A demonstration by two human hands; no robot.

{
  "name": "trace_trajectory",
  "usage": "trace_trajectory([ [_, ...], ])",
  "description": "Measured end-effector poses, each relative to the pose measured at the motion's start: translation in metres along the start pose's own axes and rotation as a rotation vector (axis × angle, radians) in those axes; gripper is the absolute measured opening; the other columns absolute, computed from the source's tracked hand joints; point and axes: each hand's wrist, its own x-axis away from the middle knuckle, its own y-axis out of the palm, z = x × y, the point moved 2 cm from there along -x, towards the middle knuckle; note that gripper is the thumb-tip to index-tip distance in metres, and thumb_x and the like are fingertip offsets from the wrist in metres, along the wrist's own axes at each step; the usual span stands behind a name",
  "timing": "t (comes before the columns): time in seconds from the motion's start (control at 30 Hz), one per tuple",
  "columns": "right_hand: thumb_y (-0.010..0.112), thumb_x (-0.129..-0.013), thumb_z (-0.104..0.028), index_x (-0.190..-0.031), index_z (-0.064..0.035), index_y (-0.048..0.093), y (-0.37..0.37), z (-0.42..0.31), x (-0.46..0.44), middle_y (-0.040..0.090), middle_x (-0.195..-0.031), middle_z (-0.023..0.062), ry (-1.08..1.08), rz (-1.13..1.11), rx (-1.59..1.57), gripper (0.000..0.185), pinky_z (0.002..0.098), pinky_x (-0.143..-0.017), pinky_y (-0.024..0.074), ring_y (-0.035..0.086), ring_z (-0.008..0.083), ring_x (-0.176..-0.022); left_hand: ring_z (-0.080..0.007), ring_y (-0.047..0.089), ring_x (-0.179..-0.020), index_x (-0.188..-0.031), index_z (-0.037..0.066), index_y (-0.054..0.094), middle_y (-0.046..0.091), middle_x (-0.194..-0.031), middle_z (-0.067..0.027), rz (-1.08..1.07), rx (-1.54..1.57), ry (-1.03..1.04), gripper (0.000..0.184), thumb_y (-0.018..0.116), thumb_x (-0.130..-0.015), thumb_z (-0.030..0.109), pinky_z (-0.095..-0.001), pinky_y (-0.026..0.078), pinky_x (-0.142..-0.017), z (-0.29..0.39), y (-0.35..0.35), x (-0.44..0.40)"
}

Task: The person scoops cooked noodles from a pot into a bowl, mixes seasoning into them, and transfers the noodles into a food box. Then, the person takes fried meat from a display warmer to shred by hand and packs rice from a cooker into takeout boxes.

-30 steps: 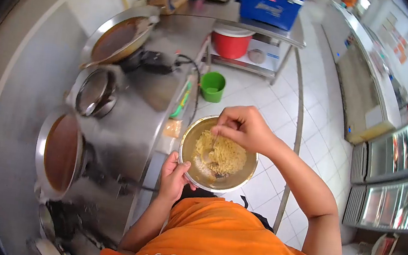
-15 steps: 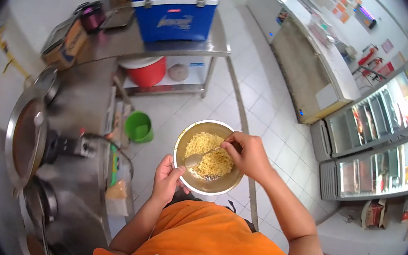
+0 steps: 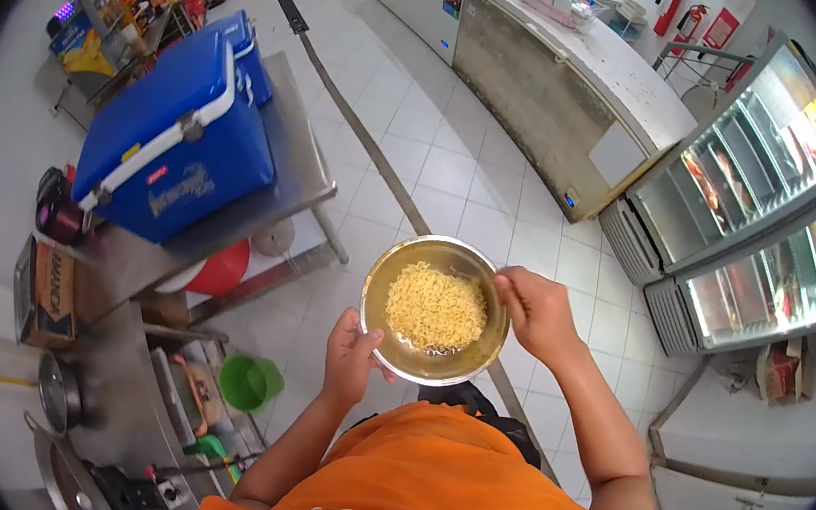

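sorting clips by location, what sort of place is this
Probably a restaurant or other commercial kitchen: there is a round silver metal bowl of crinkled yellow noodles, lit glass-fronted display cabinets with grey frames, and a large blue plastic cooler on a grey metal table.

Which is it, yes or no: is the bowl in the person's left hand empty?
No, the bowl holds a heap of pale yellow noodles, with the left hand gripping its rim.
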Motion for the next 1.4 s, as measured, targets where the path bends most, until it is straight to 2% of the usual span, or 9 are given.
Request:
trace_trajectory([
  [0.07, 0.057, -0.098, -0.014, -0.086, 0.0020, 0.063, -0.001, 0.025, 0.016, 0.064, -0.065, 0.0130, 0.520, -0.004, -0.197, 0.021, 0.0326, -0.050, 0.0487, 0.061, 0.0201, -0.050, -0.0176, 0.064, -0.059, -0.101, 0.005, 0.045, 0.066, -0.088, -0.0132, 0.040, 0.042, 0.059, 0.006, 0.049, -0.096, 0.005, -0.0295, 0.054, -0.044, -0.024, 0.002, -0.010],
  [0.17, 0.053, -0.100, -0.017, -0.085, 0.0028, 0.063, 0.029, 0.068, 0.002, 0.061, -0.058, 0.0102, 0.755, -0.036, -0.499, 0.027, 0.0303, -0.048, 0.0462, 0.059, 0.0169, -0.045, -0.0178, 0.066, -0.060, -0.101, 0.006, 0.045, 0.066, -0.088, -0.0127, 0.122, 0.085, 0.070, 0.006, 0.049, -0.097, 0.007, -0.0285, 0.055, -0.044, -0.042, 0.011, -0.063],
  [0.37, 0.055, -0.099, -0.012, -0.093, 0.0017, 0.064, 0.055, 0.143, -0.134, 0.066, -0.072, 0.0115, 0.427, -0.111, -0.406, 0.017, 0.0333, -0.055, 0.0520, 0.067, 0.0221, -0.061, -0.0184, 0.067, -0.058, -0.100, 0.007, 0.043, 0.067, -0.084, -0.0126, 0.095, 0.039, 0.043, 0.007, 0.050, -0.099, 0.008, -0.0292, 0.057, -0.045, -0.022, 0.028, -0.206],
  [0.43, 0.059, -0.094, -0.010, -0.097, -0.0003, 0.065, 0.051, 0.162, -0.177, 0.069, -0.083, 0.0134, -0.150, -0.197, -0.188, 0.011, 0.0381, -0.063, 0.0551, 0.069, 0.0299, -0.073, -0.0187, 0.067, -0.057, -0.100, 0.007, 0.043, 0.067, -0.082, -0.0124, 0.141, 0.057, 0.053, 0.006, 0.049, -0.099, 0.008, -0.0292, 0.057, -0.045, -0.010, 0.016, -0.256],
  [0.63, 0.058, -0.094, -0.014, -0.100, -0.0016, 0.064, 0.080, 0.275, -0.345, 0.070, -0.089, 0.0165, -0.174, -0.191, 0.019, 0.015, 0.0410, -0.070, 0.0569, 0.068, 0.0350, -0.081, -0.0185, 0.067, -0.056, -0.100, 0.006, 0.043, 0.066, -0.081, -0.0117, 0.077, 0.008, 0.126, 0.005, 0.048, -0.099, 0.007, -0.0291, 0.057, -0.044, 0.048, -0.028, -0.426],
  [0.8, 0.048, -0.102, -0.014, -0.097, 0.0020, 0.062, 0.125, 0.342, -0.466, 0.068, -0.070, 0.0140, 0.760, -0.253, -0.406, 0.022, 0.0315, -0.053, 0.0553, 0.067, 0.0191, -0.056, -0.0181, 0.066, -0.056, -0.101, 0.007, 0.043, 0.065, -0.084, -0.0119, 0.142, 0.067, 0.179, 0.007, 0.047, -0.097, 0.005, -0.0294, 0.057, -0.043, 0.106, -0.049, -0.569],
  [0.97, 0.047, -0.103, -0.014, -0.096, 0.0018, 0.062, 0.189, 0.375, -0.583, 0.067, -0.068, 0.0095, 0.865, -0.089, -0.729, 0.023, 0.0281, -0.050, 0.0530, 0.064, 0.0133, -0.051, -0.0199, 0.066, -0.057, -0.103, 0.006, 0.043, 0.065, -0.086, -0.0130, 0.136, 0.047, 0.124, 0.009, 0.049, -0.096, 0.006, -0.0308, 0.057, -0.044, 0.149, -0.061, -0.681],
  [1.23, 0.061, -0.089, -0.004, -0.097, 0.0005, 0.064, 0.274, 0.432, -0.781, 0.068, -0.080, 0.0137, -0.251, -0.301, -0.143, 0.010, 0.0374, -0.062, 0.0549, 0.070, 0.0271, -0.074, -0.0208, 0.066, -0.054, -0.099, 0.006, 0.042, 0.064, -0.079, -0.0122, 0.191, 0.077, 0.074, 0.008, 0.050, -0.098, 0.008, -0.0303, 0.055, -0.042, 0.228, -0.130, -0.869],
  [1.4, 0.064, -0.080, 0.004, -0.099, 0.0007, 0.062, 0.303, 0.473, -0.927, 0.069, -0.086, 0.0158, -0.266, -0.422, -0.241, 0.019, 0.0384, -0.066, 0.0565, 0.070, 0.0304, -0.077, -0.0203, 0.065, -0.053, -0.098, 0.007, 0.042, 0.064, -0.076, -0.0118, 0.298, 0.041, 0.122, 0.008, 0.050, -0.098, 0.008, -0.0296, 0.054, -0.042, 0.303, -0.194, -0.991],
])
